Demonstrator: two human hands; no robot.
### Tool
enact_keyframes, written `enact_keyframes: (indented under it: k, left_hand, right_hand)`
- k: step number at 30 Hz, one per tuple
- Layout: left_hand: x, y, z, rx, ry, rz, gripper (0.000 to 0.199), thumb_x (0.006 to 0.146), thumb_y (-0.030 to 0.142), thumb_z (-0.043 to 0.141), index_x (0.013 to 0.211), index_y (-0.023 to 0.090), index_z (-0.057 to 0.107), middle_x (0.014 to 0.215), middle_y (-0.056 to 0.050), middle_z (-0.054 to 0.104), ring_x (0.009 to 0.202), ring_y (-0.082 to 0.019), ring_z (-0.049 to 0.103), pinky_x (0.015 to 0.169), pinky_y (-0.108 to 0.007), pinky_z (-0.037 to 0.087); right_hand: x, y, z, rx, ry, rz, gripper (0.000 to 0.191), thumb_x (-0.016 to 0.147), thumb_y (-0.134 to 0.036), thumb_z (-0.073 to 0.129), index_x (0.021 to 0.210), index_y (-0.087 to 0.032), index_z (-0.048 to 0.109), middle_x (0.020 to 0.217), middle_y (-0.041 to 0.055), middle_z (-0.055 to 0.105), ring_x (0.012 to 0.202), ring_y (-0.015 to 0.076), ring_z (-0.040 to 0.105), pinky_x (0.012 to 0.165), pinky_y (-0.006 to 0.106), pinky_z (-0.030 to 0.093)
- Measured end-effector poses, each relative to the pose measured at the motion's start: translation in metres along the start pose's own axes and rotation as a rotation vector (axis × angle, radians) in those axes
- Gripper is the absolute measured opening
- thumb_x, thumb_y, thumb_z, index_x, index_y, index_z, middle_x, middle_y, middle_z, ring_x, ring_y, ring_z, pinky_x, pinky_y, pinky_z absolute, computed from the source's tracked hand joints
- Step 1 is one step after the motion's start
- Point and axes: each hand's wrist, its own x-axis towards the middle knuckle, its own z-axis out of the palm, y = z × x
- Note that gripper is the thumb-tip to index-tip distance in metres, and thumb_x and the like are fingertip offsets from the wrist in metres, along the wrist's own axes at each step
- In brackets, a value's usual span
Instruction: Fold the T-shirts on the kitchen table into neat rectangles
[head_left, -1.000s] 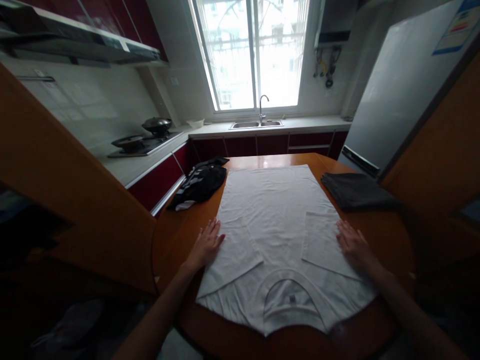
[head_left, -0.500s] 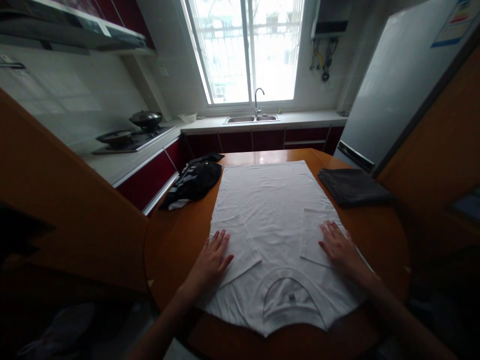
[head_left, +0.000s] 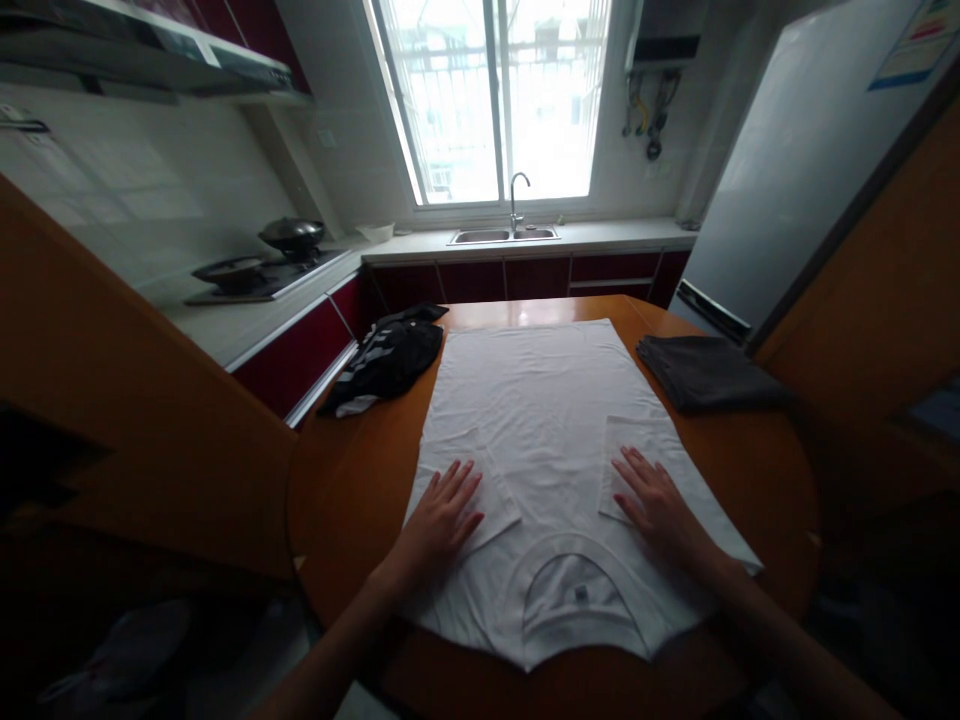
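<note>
A white T-shirt (head_left: 551, 410) lies spread on the wooden table, its neckline towards me and its hem at the far side. Both sleeves are folded inward over the body. My left hand (head_left: 442, 508) rests flat on the left sleeve, fingers stretched out. On the right sleeve lies my right hand (head_left: 658, 505), also flat with its fingers apart. Neither hand grips the fabric. Inside the collar a small dark label shows.
Black clothing (head_left: 394, 360) lies heaped at the table's left. A folded dark grey cloth (head_left: 709, 373) is on the right of the round-edged table (head_left: 337, 490). Beyond stand a counter with a sink (head_left: 482, 237), a stove with pans (head_left: 292, 235) and a fridge (head_left: 780, 160).
Both hands have shifted inward over the sleeves, the right one more, leaving the shirt's right edge in view. The shirt stays in nearly the same place.
</note>
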Motion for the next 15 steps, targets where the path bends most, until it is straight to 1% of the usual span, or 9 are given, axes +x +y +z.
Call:
enact_keyframes:
  k: [2,4,6,8,11,13,15]
  left_hand:
    - [-0.009,0.010,-0.008,-0.079,-0.031,0.099,0.049,0.101,0.038,0.049,0.149,0.027,0.045,0.157,-0.009,0.041,0.147,-0.028,0.033,0.118,-0.051,0.033]
    - [-0.022,0.021,-0.016,-0.163,-0.070,0.211,0.043,0.100,0.036,0.053,0.143,0.031,0.052,0.150,-0.007,0.050,0.141,-0.026,0.043,0.114,-0.045,0.041]
    - [-0.036,0.029,-0.022,-0.226,-0.093,0.294,0.037,0.098,0.038,0.058,0.135,0.033,0.060,0.138,-0.007,0.060,0.130,-0.024,0.052,0.107,-0.040,0.047]
    - [-0.049,0.035,-0.025,-0.256,-0.094,0.341,0.029,0.096,0.039,0.062,0.124,0.034,0.067,0.121,-0.006,0.067,0.115,-0.023,0.059,0.098,-0.037,0.051]
    - [-0.066,0.037,-0.028,-0.260,-0.076,0.388,0.021,0.093,0.039,0.066,0.113,0.032,0.072,0.102,-0.006,0.069,0.096,-0.021,0.061,0.084,-0.033,0.052]
    - [-0.074,0.038,-0.029,-0.239,-0.057,0.402,0.019,0.092,0.038,0.068,0.109,0.031,0.072,0.096,-0.005,0.068,0.090,-0.019,0.060,0.080,-0.032,0.050]
    - [-0.080,0.040,-0.031,-0.199,-0.047,0.408,0.017,0.091,0.036,0.070,0.107,0.030,0.072,0.095,-0.004,0.068,0.089,-0.019,0.059,0.080,-0.031,0.048]
  right_hand:
    - [-0.010,0.003,-0.013,0.062,0.004,-0.076,0.045,0.098,-0.035,0.049,0.140,-0.020,0.055,0.153,0.0139,0.045,0.145,0.0292,0.036,0.115,0.055,0.035]
    - [-0.024,0.006,-0.027,0.120,0.001,-0.149,0.038,0.098,-0.033,0.052,0.133,-0.024,0.062,0.148,0.0109,0.052,0.140,0.0274,0.044,0.113,0.049,0.041]
    - [-0.039,0.010,-0.040,0.165,-0.018,-0.203,0.031,0.097,-0.031,0.055,0.124,-0.027,0.067,0.138,0.0088,0.060,0.130,0.0258,0.053,0.107,0.044,0.048]
    - [-0.055,0.015,-0.049,0.191,-0.048,-0.243,0.026,0.096,-0.030,0.058,0.119,-0.030,0.071,0.123,0.0077,0.067,0.117,0.0241,0.061,0.098,0.040,0.053]
    - [-0.074,0.022,-0.057,0.199,-0.092,-0.289,0.022,0.094,-0.030,0.062,0.112,-0.032,0.074,0.106,0.0068,0.069,0.102,0.0222,0.065,0.087,0.035,0.056]
    - [-0.084,0.026,-0.059,0.199,-0.116,-0.304,0.020,0.092,-0.032,0.065,0.110,-0.032,0.075,0.101,0.0067,0.069,0.097,0.0216,0.064,0.083,0.034,0.056]
    - [-0.091,0.027,-0.060,0.209,-0.143,-0.311,0.022,0.091,-0.034,0.067,0.112,-0.031,0.074,0.101,0.0069,0.069,0.096,0.0217,0.064,0.081,0.033,0.056]
